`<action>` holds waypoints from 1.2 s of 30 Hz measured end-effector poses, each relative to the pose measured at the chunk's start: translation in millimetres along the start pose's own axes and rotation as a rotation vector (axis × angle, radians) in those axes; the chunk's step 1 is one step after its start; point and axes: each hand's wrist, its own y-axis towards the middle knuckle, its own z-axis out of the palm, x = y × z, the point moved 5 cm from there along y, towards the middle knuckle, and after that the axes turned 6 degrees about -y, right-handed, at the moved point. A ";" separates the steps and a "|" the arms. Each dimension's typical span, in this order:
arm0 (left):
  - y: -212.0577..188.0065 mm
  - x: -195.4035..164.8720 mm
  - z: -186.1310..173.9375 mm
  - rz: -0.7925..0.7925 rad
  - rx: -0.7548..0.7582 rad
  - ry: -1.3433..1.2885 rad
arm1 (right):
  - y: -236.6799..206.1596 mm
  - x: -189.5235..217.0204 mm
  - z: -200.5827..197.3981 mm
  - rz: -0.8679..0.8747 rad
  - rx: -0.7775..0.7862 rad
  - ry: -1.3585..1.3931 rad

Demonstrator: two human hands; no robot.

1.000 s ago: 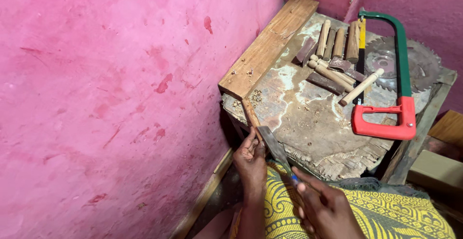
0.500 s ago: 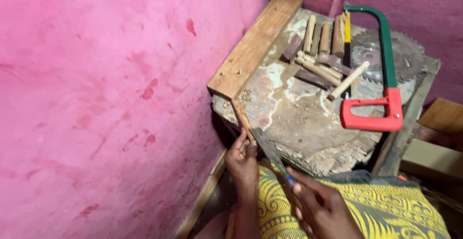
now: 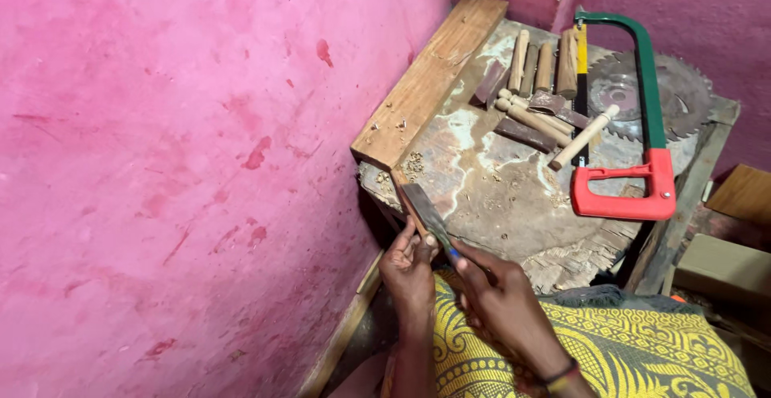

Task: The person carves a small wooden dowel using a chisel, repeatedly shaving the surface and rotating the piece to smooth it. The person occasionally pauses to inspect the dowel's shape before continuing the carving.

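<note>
1. Left hand (image 3: 408, 268): fingers curled around a thin wooden stick (image 3: 405, 201), as in the earlier frames; the stick slants up from the fingertips to the workbench (image 3: 514, 205) edge.
2. Right hand (image 3: 502, 306): fingers clenched on the handle of a flat metal file (image 3: 426, 213); its blade lies against the stick just above the left fingertips, as before.
3. Change noted: the view has shifted slightly; both grips are unchanged.
4. Hacksaw (image 3: 642, 133) and wooden pegs (image 3: 538, 85) lie on the workbench, well beyond the fingers, unmoved.
</note>
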 end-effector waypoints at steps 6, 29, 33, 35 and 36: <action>-1.2 0.7 -0.2 0.116 0.000 0.134 | -27.1 -13.1 -17.4 0.111 0.006 0.001; -2.1 2.9 -1.9 0.065 -0.004 0.101 | -14.7 -35.3 -24.5 0.052 -0.043 -0.038; 1.2 8.2 -4.0 -0.007 -0.004 -0.033 | 1.4 -6.5 -2.4 0.035 -0.003 -0.017; 2.2 7.9 -3.3 0.037 0.010 0.008 | 4.1 -2.9 -0.8 0.032 0.022 -0.016; 2.0 7.8 -2.8 0.061 0.012 0.027 | 2.5 -5.6 -4.6 0.041 0.016 -0.028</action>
